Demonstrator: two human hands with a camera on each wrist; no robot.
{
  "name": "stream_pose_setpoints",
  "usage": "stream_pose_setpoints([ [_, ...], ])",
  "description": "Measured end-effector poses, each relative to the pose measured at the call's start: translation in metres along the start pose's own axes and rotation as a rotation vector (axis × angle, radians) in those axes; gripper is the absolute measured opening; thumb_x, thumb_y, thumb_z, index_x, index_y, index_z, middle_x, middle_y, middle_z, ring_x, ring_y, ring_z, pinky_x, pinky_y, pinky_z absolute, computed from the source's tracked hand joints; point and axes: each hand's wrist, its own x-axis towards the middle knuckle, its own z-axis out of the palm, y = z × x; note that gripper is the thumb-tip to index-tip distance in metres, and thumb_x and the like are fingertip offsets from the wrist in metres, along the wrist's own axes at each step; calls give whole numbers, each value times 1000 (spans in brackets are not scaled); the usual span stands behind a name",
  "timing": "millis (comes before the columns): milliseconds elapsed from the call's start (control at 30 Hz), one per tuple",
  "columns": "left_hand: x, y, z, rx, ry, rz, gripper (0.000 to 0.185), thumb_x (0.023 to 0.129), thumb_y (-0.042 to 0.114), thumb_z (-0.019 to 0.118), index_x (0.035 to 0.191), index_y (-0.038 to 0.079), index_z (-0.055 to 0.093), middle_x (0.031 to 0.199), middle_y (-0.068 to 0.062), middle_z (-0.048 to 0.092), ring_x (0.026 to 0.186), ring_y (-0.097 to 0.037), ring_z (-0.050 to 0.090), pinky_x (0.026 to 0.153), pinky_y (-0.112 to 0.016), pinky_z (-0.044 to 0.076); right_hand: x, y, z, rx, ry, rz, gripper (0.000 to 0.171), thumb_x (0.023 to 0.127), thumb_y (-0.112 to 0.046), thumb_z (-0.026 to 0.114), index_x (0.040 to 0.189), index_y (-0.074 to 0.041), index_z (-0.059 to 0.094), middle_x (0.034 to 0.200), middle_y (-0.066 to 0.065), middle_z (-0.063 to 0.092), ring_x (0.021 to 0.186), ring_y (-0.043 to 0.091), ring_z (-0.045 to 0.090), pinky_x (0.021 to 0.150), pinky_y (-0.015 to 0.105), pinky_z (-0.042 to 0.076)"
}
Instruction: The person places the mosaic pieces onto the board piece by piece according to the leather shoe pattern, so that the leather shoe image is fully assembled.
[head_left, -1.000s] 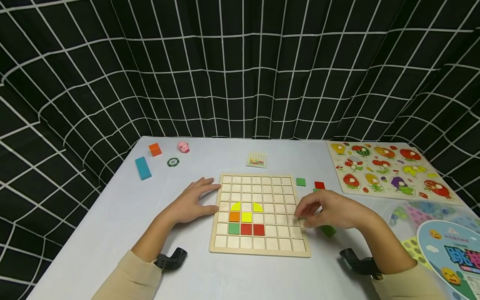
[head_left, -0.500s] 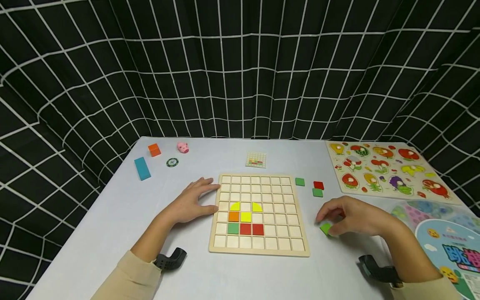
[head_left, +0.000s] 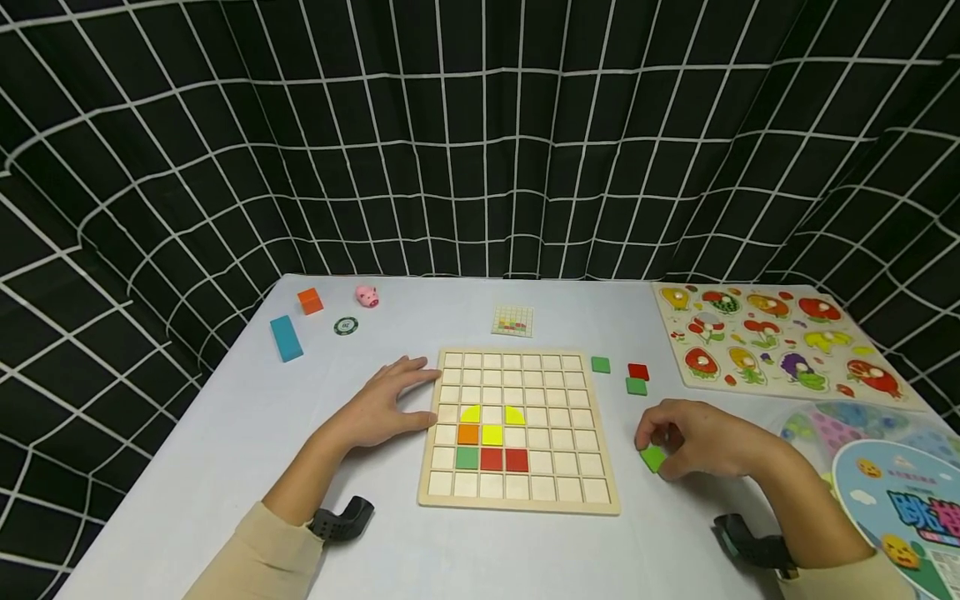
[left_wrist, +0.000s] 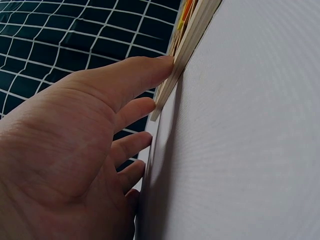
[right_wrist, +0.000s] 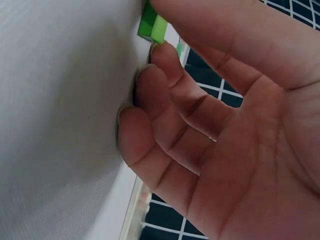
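The pale grey table (head_left: pixel 225 450) is carrying a square wooden grid board (head_left: pixel 517 500) with a few coloured tiles lying in its cells. The left hand (head_left: pixel 382 408) is lying flat, fingers straight, thumb pressing the board's left edge. Just right of the board, the right hand (head_left: pixel 697 437) is curling over a small light-green square tile (head_left: pixel 652 457), pinching it at the tabletop. The pinch looks shallow, so the thin tile could be slipping out or tipping on edge during lifting.
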Motion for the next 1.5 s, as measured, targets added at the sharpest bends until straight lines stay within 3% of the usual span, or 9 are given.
stream_pose_setpoints([
  [300,0,-1,-1,-1,6,11,66,89,33,77,150,21,56,168,-10,35,160,-41,15,125,-69,14,2,-4,4,16,33,11,33,73,0,87,93,-12,64,87,3,57,84,21,52,68,28,48],
  [567,2,-1,1,11,5,-4,66,89,34,77,150,23,56,168,-10,35,160,-42,16,123,-71,16,1,-6,2,67,65,-93,19,84,-7,82,95,-14,69,90,1,61,85,19,53,69,24,48],
  [967,0,-1,0,8,6,0,66,89,34,77,150,21,56,168,-10,35,160,-41,15,124,-70,15,15,-28,8,171,53,-170,15,88,-10,79,100,-11,71,90,3,62,86,20,54,70,23,49],
  [1200,0,0,0,10,8,-4,66,89,33,77,150,22,55,168,-11,35,160,-41,15,125,-69,14,28,-49,20,218,-15,-192,11,89,-7,76,98,-9,69,83,4,63,79,20,58,66,24,51],
  [1300,0,0,0,8,5,-3,66,89,33,77,151,21,55,168,-11,35,160,-41,15,125,-69,14,32,-58,27,208,-42,-204,9,89,-5,74,96,-9,70,80,2,63,77,19,58,65,24,51],
  [1500,1,0,1,11,4,1,66,89,34,77,151,22,55,168,-10,35,160,-41,15,125,-69,15,41,-73,36,139,-17,-223,12,88,-2,73,92,-14,70,78,-1,63,79,18,58,67,23,49],
])
